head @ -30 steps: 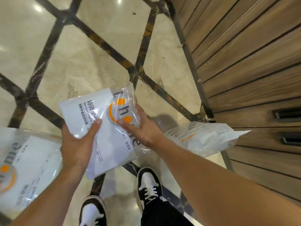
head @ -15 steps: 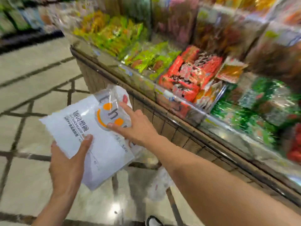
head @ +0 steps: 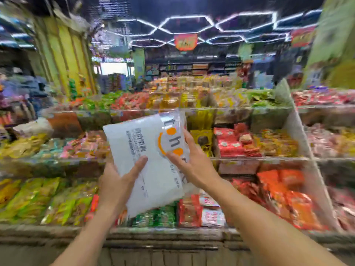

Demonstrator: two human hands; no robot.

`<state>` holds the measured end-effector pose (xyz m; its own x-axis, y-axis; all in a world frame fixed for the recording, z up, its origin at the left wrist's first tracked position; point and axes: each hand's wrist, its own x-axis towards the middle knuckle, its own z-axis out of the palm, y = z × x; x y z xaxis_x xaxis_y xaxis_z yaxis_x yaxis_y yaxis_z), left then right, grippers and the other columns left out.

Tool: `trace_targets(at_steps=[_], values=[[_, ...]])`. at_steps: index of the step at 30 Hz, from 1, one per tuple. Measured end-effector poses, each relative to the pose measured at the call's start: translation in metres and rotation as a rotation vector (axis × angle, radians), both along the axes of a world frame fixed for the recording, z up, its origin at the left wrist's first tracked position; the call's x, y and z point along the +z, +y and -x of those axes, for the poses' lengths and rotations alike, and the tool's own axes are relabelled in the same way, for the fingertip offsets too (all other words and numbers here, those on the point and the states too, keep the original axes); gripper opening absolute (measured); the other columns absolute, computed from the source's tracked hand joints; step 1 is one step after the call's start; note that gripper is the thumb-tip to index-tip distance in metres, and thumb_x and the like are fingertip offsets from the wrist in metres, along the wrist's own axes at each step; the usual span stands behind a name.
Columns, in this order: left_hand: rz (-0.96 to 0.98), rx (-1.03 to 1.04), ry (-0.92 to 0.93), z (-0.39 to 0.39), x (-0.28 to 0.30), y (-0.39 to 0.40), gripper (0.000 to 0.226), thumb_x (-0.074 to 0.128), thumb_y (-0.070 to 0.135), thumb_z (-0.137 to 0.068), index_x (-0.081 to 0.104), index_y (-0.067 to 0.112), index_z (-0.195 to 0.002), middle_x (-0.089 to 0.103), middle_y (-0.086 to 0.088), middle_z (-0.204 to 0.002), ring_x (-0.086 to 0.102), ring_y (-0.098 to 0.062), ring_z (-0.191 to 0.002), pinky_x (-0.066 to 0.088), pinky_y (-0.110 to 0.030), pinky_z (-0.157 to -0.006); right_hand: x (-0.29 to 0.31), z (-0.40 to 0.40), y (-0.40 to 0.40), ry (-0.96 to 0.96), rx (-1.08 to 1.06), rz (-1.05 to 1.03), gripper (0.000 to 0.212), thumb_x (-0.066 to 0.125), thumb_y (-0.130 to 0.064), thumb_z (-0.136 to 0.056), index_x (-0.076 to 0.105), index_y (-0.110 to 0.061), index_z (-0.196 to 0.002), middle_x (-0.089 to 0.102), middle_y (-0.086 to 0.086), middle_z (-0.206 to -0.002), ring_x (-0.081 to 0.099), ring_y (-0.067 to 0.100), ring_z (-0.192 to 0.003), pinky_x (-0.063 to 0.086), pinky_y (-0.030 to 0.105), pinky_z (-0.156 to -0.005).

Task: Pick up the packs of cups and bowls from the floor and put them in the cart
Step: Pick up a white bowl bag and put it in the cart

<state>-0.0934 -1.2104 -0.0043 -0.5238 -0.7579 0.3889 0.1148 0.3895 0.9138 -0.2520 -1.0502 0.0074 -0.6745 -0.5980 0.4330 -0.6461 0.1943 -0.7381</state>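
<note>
Both hands, left hand (head: 117,186) and right hand (head: 194,163), grip one white pack (head: 146,150), tilted, above what seem blurred snack bins (head: 249,143).

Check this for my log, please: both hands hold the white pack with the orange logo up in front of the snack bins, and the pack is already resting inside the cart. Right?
Not quite. The head view shows no cart. The white pack is in the air between the left hand and right hand, raised in front of the snack bins. The rest is right.
</note>
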Motion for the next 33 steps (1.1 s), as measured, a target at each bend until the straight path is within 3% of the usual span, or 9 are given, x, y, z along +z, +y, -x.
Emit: trace_targets(at_steps=[2, 5, 9, 12, 16, 19, 24, 29, 33], values=[[0.043, -0.098, -0.007, 0.034, 0.023, 0.052, 0.050, 0.089, 0.058, -0.067, 0.071, 0.038, -0.108, 0.077, 0.030, -0.091, 0.073, 0.009, -0.084, 0.057, -0.032, -0.078, 0.024, 0.017, 0.071, 0.037, -0.095, 0.016, 0.098, 0.049, -0.091, -0.074, 0.010, -0.057, -0.157, 0.055, 0.011, -0.146, 0.052, 0.033, -0.134, 0.044, 0.052, -0.108], [0.065, -0.222, 0.027, 0.082, 0.051, 0.140, 0.067, 0.083, 0.067, -0.059, 0.068, 0.031, -0.114, 0.078, 0.015, -0.101, 0.075, -0.002, -0.092, 0.059, -0.035, -0.084, 0.045, 0.036, 0.176, 0.075, -0.237, 0.041, 0.094, 0.056, -0.082, -0.082, 0.014, -0.049, -0.160, 0.051, 0.009, -0.154, 0.050, 0.032, -0.138, 0.045, 0.048, -0.108], [0.102, -0.396, 0.016, 0.138, 0.068, 0.275, 0.043, 0.089, 0.035, -0.078, 0.058, 0.031, -0.107, 0.063, 0.026, -0.096, 0.062, 0.020, -0.077, 0.047, -0.007, -0.067, 0.051, 0.045, 0.325, 0.068, -0.421, 0.065, 0.104, 0.050, -0.089, -0.076, 0.009, -0.048, -0.162, 0.050, 0.007, -0.156, 0.051, 0.031, -0.139, 0.045, 0.051, -0.110], [0.193, -0.495, -0.005, 0.175, 0.068, 0.380, 0.054, 0.088, 0.038, -0.078, 0.060, 0.027, -0.123, 0.067, 0.021, -0.102, 0.058, 0.017, -0.086, 0.041, -0.001, -0.067, 0.048, 0.047, 0.437, 0.036, -0.548, 0.089, 0.105, 0.055, -0.084, -0.077, 0.010, -0.044, -0.163, 0.045, -0.004, -0.161, 0.049, 0.023, -0.142, 0.044, 0.040, -0.110], [0.213, -0.685, -0.009, 0.212, 0.063, 0.520, 0.070, 0.087, 0.059, -0.069, 0.062, 0.027, -0.127, 0.073, 0.014, -0.115, 0.070, -0.011, -0.105, 0.054, -0.031, -0.090, 0.041, 0.040, 0.579, 0.019, -0.717, 0.119, 0.103, 0.053, -0.092, -0.071, 0.009, -0.055, -0.157, 0.060, -0.010, -0.146, 0.061, 0.019, -0.130, 0.048, 0.047, -0.107], [0.181, -0.852, -0.014, 0.229, 0.062, 0.623, 0.056, 0.087, 0.057, -0.072, 0.061, 0.038, -0.118, 0.072, 0.024, -0.106, 0.069, -0.005, -0.105, 0.053, -0.034, -0.092, 0.040, 0.025, 0.674, 0.005, -0.862, 0.156, 0.103, 0.058, -0.087, -0.076, 0.007, -0.053, -0.159, 0.059, -0.021, -0.143, 0.061, 0.011, -0.128, 0.048, 0.044, -0.107], [0.161, -1.091, -0.032, 0.254, 0.051, 0.776, 0.078, 0.081, 0.073, -0.062, 0.061, 0.040, -0.129, 0.075, 0.019, -0.118, 0.071, -0.008, -0.110, 0.054, -0.045, -0.102, 0.028, 0.008, 0.812, -0.002, -1.085, 0.142, 0.105, 0.059, -0.086, -0.078, 0.006, -0.048, -0.161, 0.054, -0.015, -0.152, 0.060, 0.013, -0.130, 0.050, 0.046, -0.107], [0.174, -1.266, -0.060, 0.286, 0.039, 0.913, 0.068, 0.084, 0.065, -0.070, 0.061, 0.036, -0.127, 0.074, 0.019, -0.115, 0.070, -0.004, -0.105, 0.054, -0.038, -0.098, 0.013, 0.010, 0.929, 0.006, -1.304, 0.097, 0.102, 0.057, -0.086, -0.081, 0.003, -0.050, -0.160, 0.047, -0.018, -0.156, 0.055, 0.008, -0.133, 0.047, 0.039, -0.103], [0.152, -1.401, -0.041, 0.323, 0.033, 1.020, 0.053, 0.086, 0.047, -0.079, 0.060, 0.034, -0.123, 0.069, 0.026, -0.100, 0.064, 0.019, -0.086, 0.049, -0.008, -0.076, 0.009, 0.034, 1.020, 0.016, -1.431, 0.099, 0.103, 0.061, -0.081, -0.083, 0.005, -0.047, -0.162, 0.056, -0.019, -0.147, 0.061, 0.008, -0.126, 0.052, 0.041, -0.100]])
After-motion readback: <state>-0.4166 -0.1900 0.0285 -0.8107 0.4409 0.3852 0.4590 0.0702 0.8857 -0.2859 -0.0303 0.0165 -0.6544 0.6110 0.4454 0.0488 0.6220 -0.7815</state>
